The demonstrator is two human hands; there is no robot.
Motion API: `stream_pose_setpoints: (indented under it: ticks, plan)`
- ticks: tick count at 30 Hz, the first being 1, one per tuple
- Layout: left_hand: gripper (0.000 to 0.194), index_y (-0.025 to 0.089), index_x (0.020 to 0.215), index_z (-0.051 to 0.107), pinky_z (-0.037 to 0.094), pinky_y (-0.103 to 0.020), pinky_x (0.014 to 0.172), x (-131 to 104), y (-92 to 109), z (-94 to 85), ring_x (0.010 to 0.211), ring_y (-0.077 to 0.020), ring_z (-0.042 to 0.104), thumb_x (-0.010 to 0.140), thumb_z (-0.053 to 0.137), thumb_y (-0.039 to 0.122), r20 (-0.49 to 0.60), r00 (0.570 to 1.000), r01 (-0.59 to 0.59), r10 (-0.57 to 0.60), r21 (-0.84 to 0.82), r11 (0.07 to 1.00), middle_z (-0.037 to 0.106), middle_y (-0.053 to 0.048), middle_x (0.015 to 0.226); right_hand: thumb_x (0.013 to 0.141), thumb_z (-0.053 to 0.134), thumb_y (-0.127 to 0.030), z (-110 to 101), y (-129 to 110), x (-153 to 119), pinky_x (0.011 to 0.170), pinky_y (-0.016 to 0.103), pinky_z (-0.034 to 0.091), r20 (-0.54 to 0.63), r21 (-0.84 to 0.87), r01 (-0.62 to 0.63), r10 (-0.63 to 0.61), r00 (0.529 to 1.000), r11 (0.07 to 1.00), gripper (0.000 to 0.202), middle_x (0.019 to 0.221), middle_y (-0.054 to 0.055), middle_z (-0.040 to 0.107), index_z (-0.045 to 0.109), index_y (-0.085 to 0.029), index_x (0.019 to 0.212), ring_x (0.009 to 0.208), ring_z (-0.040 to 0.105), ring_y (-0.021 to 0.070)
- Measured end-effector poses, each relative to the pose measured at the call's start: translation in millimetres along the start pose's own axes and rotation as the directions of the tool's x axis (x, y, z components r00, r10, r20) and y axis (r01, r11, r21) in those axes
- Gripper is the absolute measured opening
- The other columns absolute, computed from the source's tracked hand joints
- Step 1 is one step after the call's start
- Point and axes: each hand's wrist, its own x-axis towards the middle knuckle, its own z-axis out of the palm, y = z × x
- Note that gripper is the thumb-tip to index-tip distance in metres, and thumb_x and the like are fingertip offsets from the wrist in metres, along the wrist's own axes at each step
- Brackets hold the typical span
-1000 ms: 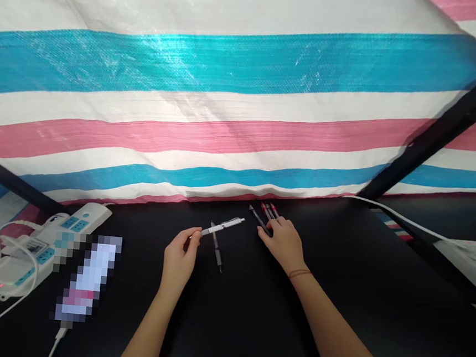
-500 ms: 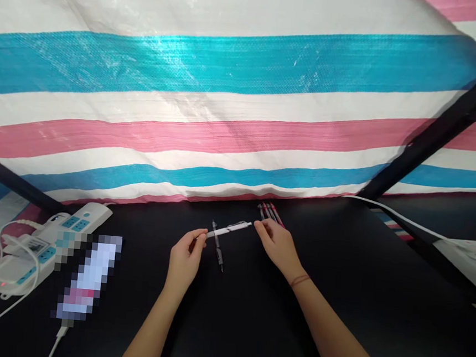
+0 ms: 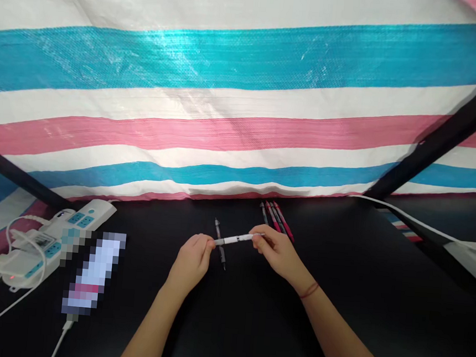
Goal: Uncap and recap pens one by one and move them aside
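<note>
A white pen [image 3: 231, 239] spans the gap between my two hands, raised over the black table [image 3: 242, 318]. My left hand [image 3: 191, 258] pinches its left end between thumb and fingers. At the other end, my right hand [image 3: 276, 248] has its thumb and fingers closed on the pen. Below the white pen, a dark grey pen [image 3: 222, 255] lies on the table, partly covered by it. Just beyond my right hand lie several pens, among them a grey pen [image 3: 263, 212] and a red pen [image 3: 284, 222]; my hand hides part of some of them.
On the left stand a white power strip [image 3: 99, 211] with plugs and cables, and a blurred-out phone [image 3: 99, 266] with a charging cable [image 3: 61, 341]. A striped tarp [image 3: 227, 111] hangs behind the table. Another white power strip [image 3: 474, 266] sits at right, near a black frame bar [image 3: 433, 134].
My right hand has closed on the right end of the white pen, which it was just short of before. The white pen has turned about its length. The view has shifted slightly.
</note>
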Motion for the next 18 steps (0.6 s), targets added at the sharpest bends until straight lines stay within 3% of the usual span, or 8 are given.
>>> stream_pose_setpoints:
  ticks: [5,9,15,18]
  plan:
    - [0.03,0.019,0.081,0.056,0.048,-0.029,0.067,-0.7,0.0,-0.4,0.071,-0.0169,0.058,0.095,0.031,0.03,-0.011,1.0,0.026,-0.026,-0.045,0.999,0.059,-0.004,0.072,0.084,0.052,-0.047,1.7,4.2,-0.1,0.048,0.025,0.039,-0.004,0.15,-0.07,0.072,0.997,0.986,0.032,0.072,0.0,0.054,0.054,-0.022,0.102,0.055,0.049,0.0115]
    - [0.03,0.018,0.084,0.056,0.048,-0.03,0.069,-0.7,-0.2,1.2,0.073,-0.0175,0.058,0.095,0.031,0.031,-0.009,1.0,0.026,-0.027,-0.048,0.999,0.059,-0.005,0.074,0.085,0.048,-0.052,-0.2,3.2,2.4,0.044,0.024,0.037,0.014,0.15,-0.144,0.144,0.99,0.978,0.034,0.061,-0.001,0.054,0.054,-0.019,0.081,0.047,0.045,0.0096]
    - [0.029,0.018,0.087,0.057,0.049,-0.031,0.072,-0.5,-2.0,2.2,0.076,-0.0181,0.059,0.094,0.032,0.031,0.0,0.998,0.065,-0.065,-0.062,0.996,0.059,-0.005,0.076,0.08,0.057,-0.05,-2.6,3.1,3.3,0.049,0.025,0.042,-0.01,0.223,-0.122,0.128,0.992,0.967,0.035,0.073,0.0,0.059,0.056,-0.021,0.1,0.057,0.052,0.0121]
    - [0.029,0.019,0.086,0.057,0.049,-0.031,0.072,0.0,-2.2,2.3,0.076,-0.0185,0.059,0.094,0.032,0.031,0.005,0.997,0.071,-0.071,-0.059,0.996,0.06,-0.005,0.077,0.083,0.049,-0.054,-2.8,4.5,4.3,0.045,0.025,0.037,-0.009,0.169,-0.168,0.172,0.985,0.971,0.036,0.066,0.001,0.059,0.057,-0.019,0.081,0.05,0.049,0.0109]
